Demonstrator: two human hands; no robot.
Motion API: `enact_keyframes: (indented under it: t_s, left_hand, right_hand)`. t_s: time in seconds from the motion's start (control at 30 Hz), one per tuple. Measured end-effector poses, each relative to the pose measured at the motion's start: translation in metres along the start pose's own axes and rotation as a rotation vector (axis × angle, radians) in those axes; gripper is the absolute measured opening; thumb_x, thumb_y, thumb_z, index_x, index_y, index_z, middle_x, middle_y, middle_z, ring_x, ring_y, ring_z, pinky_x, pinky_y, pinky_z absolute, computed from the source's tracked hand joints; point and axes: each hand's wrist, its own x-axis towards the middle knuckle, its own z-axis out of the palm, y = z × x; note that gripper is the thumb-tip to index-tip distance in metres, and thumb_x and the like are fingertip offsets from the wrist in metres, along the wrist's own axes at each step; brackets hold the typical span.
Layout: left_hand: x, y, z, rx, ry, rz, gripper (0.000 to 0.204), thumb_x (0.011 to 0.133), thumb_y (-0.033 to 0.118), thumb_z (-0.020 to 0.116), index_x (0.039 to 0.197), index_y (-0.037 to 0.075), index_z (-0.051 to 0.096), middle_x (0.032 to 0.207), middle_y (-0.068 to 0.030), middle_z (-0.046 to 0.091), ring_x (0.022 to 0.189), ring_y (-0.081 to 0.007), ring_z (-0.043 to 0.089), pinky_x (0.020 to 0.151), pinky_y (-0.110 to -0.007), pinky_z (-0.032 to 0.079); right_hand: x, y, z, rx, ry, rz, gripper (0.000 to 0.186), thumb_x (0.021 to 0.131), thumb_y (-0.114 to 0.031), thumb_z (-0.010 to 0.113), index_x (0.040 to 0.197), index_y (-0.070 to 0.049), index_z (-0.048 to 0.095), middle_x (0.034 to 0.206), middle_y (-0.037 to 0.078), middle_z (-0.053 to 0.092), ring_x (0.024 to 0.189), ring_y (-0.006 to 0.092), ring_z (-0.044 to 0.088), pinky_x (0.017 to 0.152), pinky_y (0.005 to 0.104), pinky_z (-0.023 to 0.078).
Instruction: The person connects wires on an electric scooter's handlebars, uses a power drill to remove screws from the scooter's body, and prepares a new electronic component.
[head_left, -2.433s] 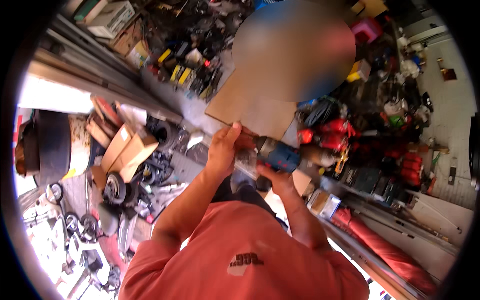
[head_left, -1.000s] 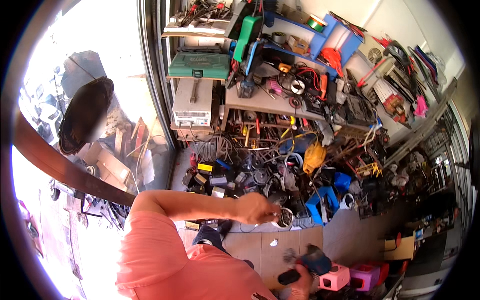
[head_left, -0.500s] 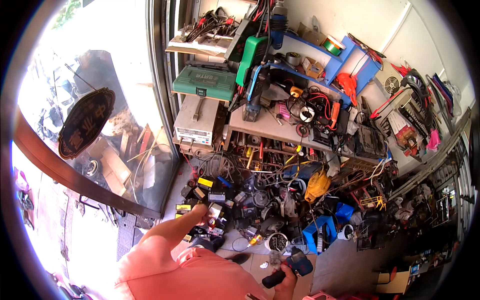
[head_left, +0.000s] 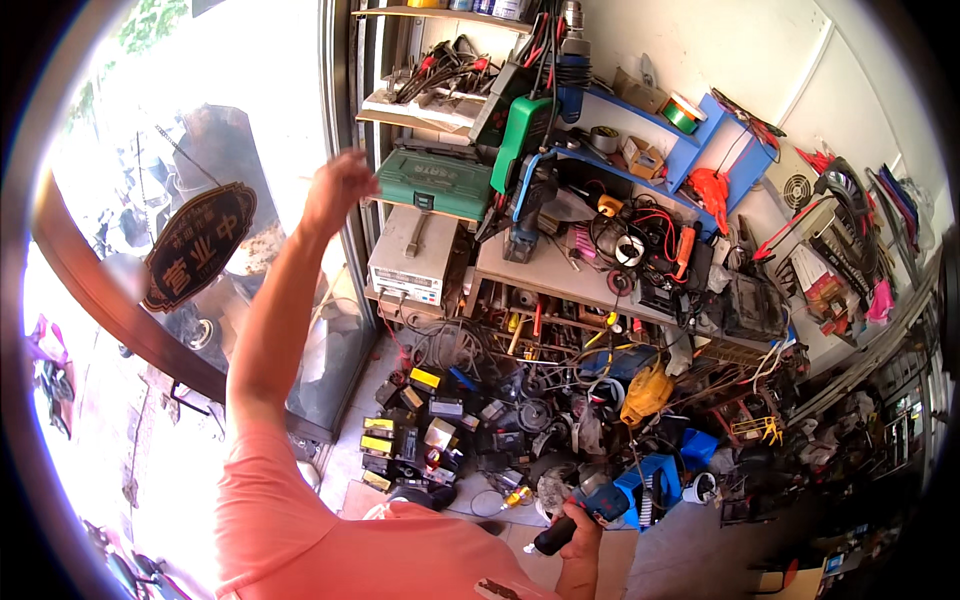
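My left arm stretches up to the shelves at the glass door. My left hand [head_left: 345, 188] is in front of the left end of a green toolbox [head_left: 435, 182]; whether it touches the box I cannot tell. Its fingers look bent but are smeared by motion, and nothing shows in them. Low in front of me, my right hand [head_left: 580, 540] is closed round a blue-and-black cordless power tool [head_left: 600, 498], whose black end points to the lower left. Below the toolbox sits a grey bench instrument [head_left: 408, 258] with a handle on top.
Several small batteries [head_left: 380, 445] with yellow or dark tops cover the floor. Beside them lie loose motor parts, a blue bin [head_left: 650, 485] and a white bucket [head_left: 702, 488]. A cluttered workbench [head_left: 570, 270] stands behind. A dark sign [head_left: 200, 245] hangs at the glass door.
My left hand has risen from the batteries on the floor to the green toolbox on the shelf. My right hand still grips the power tool. The view has shifted slightly.
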Motion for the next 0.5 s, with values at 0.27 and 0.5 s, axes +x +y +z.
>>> enact_keyframes:
  t_s: [0.27,0.5]
  left_hand:
    - [0.121,0.089,0.055,0.453,0.166,0.235,0.028,0.106,0.021,0.058,0.114,-0.005,0.066,0.077,-0.0057,0.063,0.06,-0.0151,0.065,0.055,-0.03,0.06]
    - [0.199,0.096,0.064,0.838,0.227,0.243,0.031,0.105,0.026,0.056,0.113,0.001,0.071,0.078,-0.0111,0.071,0.063,-0.0192,0.073,0.056,-0.035,0.062]
  right_hand:
    - [-0.01,0.017,0.002,0.051,0.178,0.1,0.035,0.074,-0.006,0.078,0.107,-0.008,0.065,0.088,0.007,0.065,0.065,0.0266,0.064,0.056,0.0398,0.057]
    - [-0.003,0.026,-0.012,0.136,0.172,0.083,0.034,0.075,-0.005,0.076,0.107,-0.007,0.066,0.083,0.007,0.065,0.064,0.0264,0.064,0.056,0.0405,0.057]
